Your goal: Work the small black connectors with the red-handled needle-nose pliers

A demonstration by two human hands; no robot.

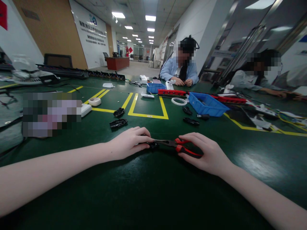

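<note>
My right hand (207,153) is closed around the red and black handles of a pair of needle-nose pliers (171,143). The pliers lie almost level, jaws pointing left. Their tip reaches a small black part (153,144) that my left hand (131,142) pinches between thumb and fingers just above the table. Most of that part is hidden by my fingers, and I cannot tell whether the jaws grip it. Beyond my left hand lie two black plastic pieces, a longer one (118,123) and a shorter one (119,112).
More black pieces (191,121) lie beyond my right hand, near a blue bin (207,103) and a white ring (179,101). Yellow tape (148,116) marks the green table (144,198). A roll of tape (94,101) sits at left. Two people (179,68) sit across the table.
</note>
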